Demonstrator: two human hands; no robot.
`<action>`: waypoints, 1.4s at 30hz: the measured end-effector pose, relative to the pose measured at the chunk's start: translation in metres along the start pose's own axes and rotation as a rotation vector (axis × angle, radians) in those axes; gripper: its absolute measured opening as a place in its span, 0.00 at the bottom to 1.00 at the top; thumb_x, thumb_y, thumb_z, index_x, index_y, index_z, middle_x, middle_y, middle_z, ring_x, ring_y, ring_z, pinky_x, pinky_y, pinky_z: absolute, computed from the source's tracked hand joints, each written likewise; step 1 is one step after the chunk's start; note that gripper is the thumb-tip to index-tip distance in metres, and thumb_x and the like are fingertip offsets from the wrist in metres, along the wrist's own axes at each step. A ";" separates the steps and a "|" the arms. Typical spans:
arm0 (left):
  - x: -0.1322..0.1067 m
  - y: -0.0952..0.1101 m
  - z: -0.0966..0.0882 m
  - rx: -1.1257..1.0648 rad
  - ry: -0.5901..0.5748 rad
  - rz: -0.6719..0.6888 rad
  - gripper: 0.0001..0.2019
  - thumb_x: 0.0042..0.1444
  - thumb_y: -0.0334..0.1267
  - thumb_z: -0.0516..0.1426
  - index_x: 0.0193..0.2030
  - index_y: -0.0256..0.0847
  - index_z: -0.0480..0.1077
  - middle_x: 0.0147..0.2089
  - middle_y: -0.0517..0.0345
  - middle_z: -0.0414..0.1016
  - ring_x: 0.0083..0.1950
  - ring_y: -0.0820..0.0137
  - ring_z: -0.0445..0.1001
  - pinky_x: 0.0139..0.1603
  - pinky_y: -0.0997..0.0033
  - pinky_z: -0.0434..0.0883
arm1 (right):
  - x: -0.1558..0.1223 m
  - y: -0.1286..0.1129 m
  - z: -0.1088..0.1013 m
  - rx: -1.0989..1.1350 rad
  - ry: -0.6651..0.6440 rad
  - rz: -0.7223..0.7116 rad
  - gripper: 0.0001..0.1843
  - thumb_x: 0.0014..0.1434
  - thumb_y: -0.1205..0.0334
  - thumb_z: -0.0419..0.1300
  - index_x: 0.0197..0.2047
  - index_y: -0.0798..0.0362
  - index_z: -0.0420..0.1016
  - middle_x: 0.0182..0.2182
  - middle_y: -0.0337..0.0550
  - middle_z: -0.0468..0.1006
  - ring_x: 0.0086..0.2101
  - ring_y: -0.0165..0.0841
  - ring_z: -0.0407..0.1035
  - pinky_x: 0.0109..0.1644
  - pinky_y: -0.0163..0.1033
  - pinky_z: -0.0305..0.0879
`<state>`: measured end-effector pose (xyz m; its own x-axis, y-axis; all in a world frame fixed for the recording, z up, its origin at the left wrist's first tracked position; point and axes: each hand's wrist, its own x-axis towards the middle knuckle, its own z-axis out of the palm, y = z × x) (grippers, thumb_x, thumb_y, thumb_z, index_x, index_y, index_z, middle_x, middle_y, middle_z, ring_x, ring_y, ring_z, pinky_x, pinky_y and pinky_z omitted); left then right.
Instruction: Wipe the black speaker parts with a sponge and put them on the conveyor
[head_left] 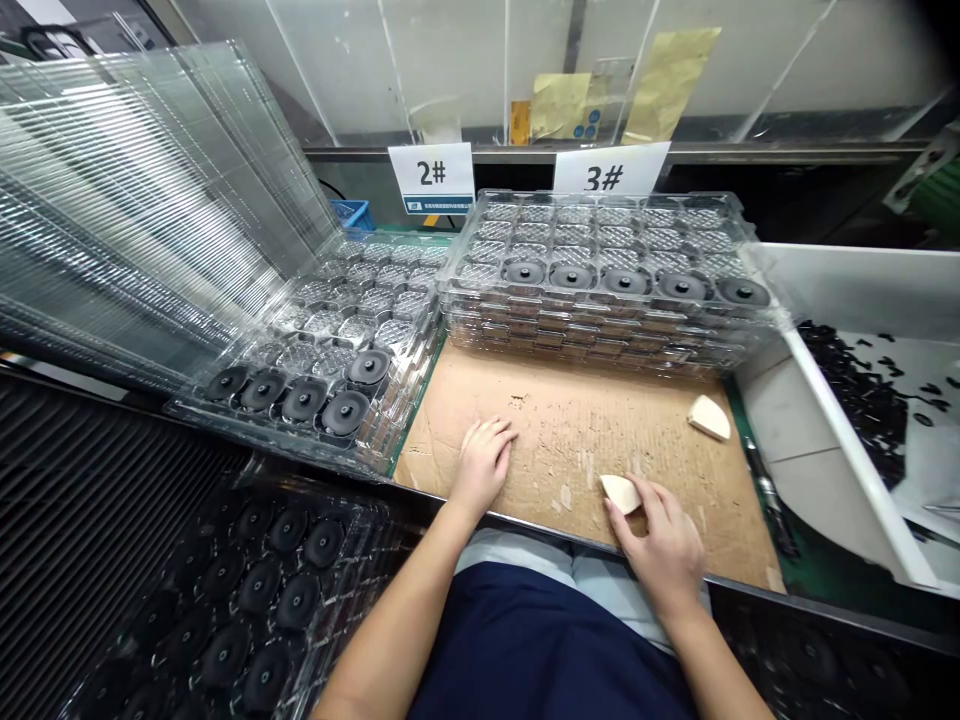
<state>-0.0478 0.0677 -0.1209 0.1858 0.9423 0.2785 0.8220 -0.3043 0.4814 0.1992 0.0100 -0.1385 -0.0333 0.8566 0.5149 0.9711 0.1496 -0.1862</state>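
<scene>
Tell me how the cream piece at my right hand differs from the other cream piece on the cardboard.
The near cream piece is held between the thumb and fingers of the right hand; the far cream piece lies untouched. The near one is by the front edge of the cardboard, the far one further back, near its right edge. Fingers partly cover the near one; the far one is uncovered. Both share the same pale colour.

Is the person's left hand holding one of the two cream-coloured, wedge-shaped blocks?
No, the left hand rests empty on the brown cardboard sheet, while the right hand holds one cream-coloured, wedge-shaped block.
</scene>
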 end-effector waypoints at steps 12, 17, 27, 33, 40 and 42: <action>0.043 0.004 0.009 0.150 -0.150 -0.035 0.25 0.60 0.43 0.51 0.63 0.38 0.59 0.66 0.43 0.62 0.68 0.50 0.55 0.66 0.43 0.55 | 0.001 -0.001 -0.001 0.005 -0.038 0.013 0.20 0.62 0.50 0.55 0.50 0.55 0.72 0.41 0.47 0.77 0.36 0.35 0.72 0.41 0.37 0.63; 0.039 0.003 0.010 0.182 -0.156 -0.027 0.24 0.62 0.43 0.48 0.62 0.37 0.59 0.65 0.45 0.63 0.67 0.51 0.56 0.66 0.45 0.56 | 0.001 -0.002 -0.001 0.008 -0.045 0.025 0.20 0.62 0.49 0.54 0.50 0.54 0.72 0.41 0.47 0.77 0.36 0.35 0.71 0.41 0.38 0.63; 0.032 0.002 0.009 0.219 -0.142 -0.002 0.22 0.63 0.41 0.46 0.62 0.39 0.60 0.64 0.46 0.64 0.67 0.52 0.58 0.65 0.45 0.58 | 0.001 -0.003 -0.001 0.022 -0.070 0.045 0.19 0.61 0.51 0.54 0.50 0.53 0.71 0.42 0.48 0.76 0.37 0.36 0.71 0.40 0.38 0.63; 0.024 0.003 0.010 0.231 -0.133 -0.002 0.22 0.63 0.40 0.47 0.63 0.41 0.59 0.65 0.48 0.65 0.67 0.52 0.58 0.65 0.46 0.58 | 0.001 -0.003 -0.001 0.025 -0.070 0.051 0.19 0.61 0.50 0.54 0.50 0.54 0.72 0.41 0.48 0.76 0.36 0.36 0.71 0.39 0.38 0.63; 0.021 0.005 0.010 0.248 -0.137 -0.002 0.22 0.63 0.39 0.46 0.63 0.38 0.59 0.64 0.45 0.65 0.66 0.52 0.59 0.65 0.44 0.59 | 0.001 -0.003 -0.001 0.022 -0.061 0.046 0.19 0.61 0.51 0.54 0.50 0.53 0.72 0.42 0.47 0.76 0.34 0.34 0.70 0.39 0.37 0.62; 0.020 0.005 0.010 0.251 -0.135 -0.003 0.22 0.62 0.39 0.46 0.63 0.39 0.59 0.65 0.46 0.64 0.66 0.52 0.59 0.65 0.45 0.59 | 0.001 -0.003 -0.001 0.020 -0.060 0.045 0.19 0.61 0.51 0.54 0.50 0.53 0.72 0.42 0.46 0.76 0.34 0.33 0.70 0.39 0.37 0.62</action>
<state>-0.0346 0.0863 -0.1214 0.2392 0.9584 0.1560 0.9272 -0.2731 0.2564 0.1966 0.0099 -0.1361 -0.0041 0.8906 0.4547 0.9671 0.1192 -0.2248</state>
